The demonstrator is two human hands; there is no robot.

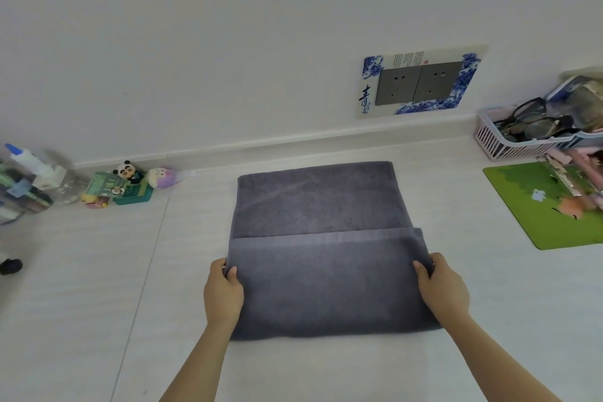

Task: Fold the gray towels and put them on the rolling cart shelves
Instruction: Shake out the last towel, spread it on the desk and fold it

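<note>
A gray towel [323, 206] lies flat on the white table in the middle of the view. Its near part is folded over, with the folded flap's edge running across the towel at about half its length. My left hand [223, 292] pinches the flap's left edge, thumb on top. My right hand [442, 287] grips the flap's right edge the same way. The rolling cart is not in view.
A green mat [535, 206] lies at the right with a pink basket [502, 143] of glasses and clutter behind it. Small toys [130, 183] and bottles [29, 176] stand at the back left. A wall with a socket panel [421, 81] rises behind the table.
</note>
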